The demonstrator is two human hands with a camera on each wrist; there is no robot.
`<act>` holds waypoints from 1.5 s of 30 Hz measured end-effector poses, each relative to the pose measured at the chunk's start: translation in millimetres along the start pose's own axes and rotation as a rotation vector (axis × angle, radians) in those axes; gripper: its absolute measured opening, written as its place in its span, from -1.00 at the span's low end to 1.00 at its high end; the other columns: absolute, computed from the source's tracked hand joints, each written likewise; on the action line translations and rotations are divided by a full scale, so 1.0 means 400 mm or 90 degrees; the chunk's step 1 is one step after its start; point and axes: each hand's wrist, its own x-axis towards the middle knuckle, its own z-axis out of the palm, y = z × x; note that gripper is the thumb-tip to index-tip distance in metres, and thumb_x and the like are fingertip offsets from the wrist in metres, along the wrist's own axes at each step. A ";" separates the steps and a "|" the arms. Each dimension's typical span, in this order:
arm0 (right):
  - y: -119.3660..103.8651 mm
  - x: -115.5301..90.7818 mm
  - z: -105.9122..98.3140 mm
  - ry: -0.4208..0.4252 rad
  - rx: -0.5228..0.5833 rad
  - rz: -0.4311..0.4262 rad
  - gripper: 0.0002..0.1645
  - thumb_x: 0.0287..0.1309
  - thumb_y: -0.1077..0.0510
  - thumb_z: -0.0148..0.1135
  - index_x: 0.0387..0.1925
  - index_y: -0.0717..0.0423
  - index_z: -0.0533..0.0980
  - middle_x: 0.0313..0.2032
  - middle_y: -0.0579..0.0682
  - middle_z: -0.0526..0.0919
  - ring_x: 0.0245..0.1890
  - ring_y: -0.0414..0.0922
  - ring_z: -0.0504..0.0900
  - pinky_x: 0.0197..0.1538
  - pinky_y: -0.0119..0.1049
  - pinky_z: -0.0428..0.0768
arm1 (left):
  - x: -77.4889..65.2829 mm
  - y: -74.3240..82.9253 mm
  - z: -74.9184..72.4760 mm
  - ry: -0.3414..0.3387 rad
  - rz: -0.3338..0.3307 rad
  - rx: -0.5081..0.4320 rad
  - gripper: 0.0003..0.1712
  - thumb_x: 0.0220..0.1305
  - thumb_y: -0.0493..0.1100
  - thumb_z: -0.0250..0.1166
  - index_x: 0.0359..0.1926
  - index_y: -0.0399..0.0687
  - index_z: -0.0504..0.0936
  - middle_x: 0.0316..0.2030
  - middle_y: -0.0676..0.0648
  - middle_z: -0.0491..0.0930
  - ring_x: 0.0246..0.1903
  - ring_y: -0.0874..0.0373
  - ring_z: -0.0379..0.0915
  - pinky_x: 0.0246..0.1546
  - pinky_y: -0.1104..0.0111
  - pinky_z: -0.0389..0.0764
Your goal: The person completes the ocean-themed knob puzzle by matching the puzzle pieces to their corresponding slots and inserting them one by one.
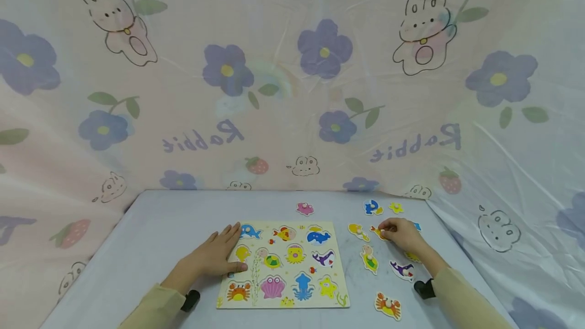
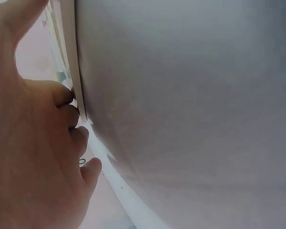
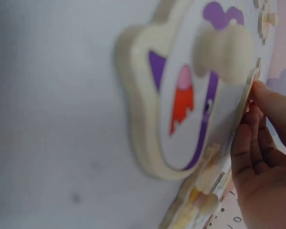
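A wooden puzzle board (image 1: 320, 302) with sea-animal pictures lies on the table. My left hand (image 1: 217, 253) rests over its left edge, fingers extended and thumb spread; in the left wrist view the fingertips lie along the board's edge (image 2: 72, 52). At the right, my right hand (image 1: 407, 237) pinches an orange fish puzzle piece (image 1: 377, 232) between thumb and fingers, partly hiding it. The right wrist view shows that piece edge-on, at or close to the tabletop. Below this hand lies a purple-and-white whale piece (image 3: 181, 152) with a wooden knob.
Loose knobbed pieces surround the right hand: a mermaid (image 1: 358, 232), turtle (image 1: 368, 259), crab (image 1: 388, 306), blue piece (image 1: 372, 207) and yellow starfish (image 1: 396, 208). A pink shell (image 1: 305, 208) lies behind the board. A printed curtain (image 1: 283, 90) hangs at the table's back.
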 end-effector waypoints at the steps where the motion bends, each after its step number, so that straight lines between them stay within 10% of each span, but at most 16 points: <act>1: 0.000 -0.001 0.000 0.002 0.001 0.001 -0.87 0.35 0.29 0.31 -0.10 0.22 0.67 -0.25 0.01 0.69 -0.27 -0.06 0.55 -0.16 -0.22 0.59 | -0.001 0.001 0.001 -0.001 0.000 0.000 0.27 0.28 0.49 0.26 0.61 -0.32 0.05 0.63 -0.28 -0.04 0.60 -0.30 -0.14 0.55 -0.27 -0.02; 19: -0.049 -0.011 0.017 0.063 0.009 -0.042 -0.84 0.38 0.21 0.34 -0.07 0.16 0.69 -0.17 0.00 0.73 -0.24 -0.09 0.57 -0.17 -0.25 0.60 | 0.014 0.002 0.014 -0.003 0.013 0.054 0.28 0.25 0.57 0.20 0.61 -0.28 0.09 0.64 -0.23 -0.04 0.61 -0.22 -0.11 0.56 -0.18 0.07; 45: -0.371 0.044 0.202 0.003 0.091 -0.216 -0.92 0.31 0.22 0.41 -0.18 0.05 0.72 -0.28 -0.13 0.64 -0.31 -0.17 0.54 -0.27 -0.41 0.60 | 0.011 0.010 0.005 -0.023 0.036 0.108 0.28 0.30 0.58 0.12 0.60 -0.35 0.09 0.62 -0.28 -0.02 0.60 -0.22 -0.07 0.56 -0.07 0.13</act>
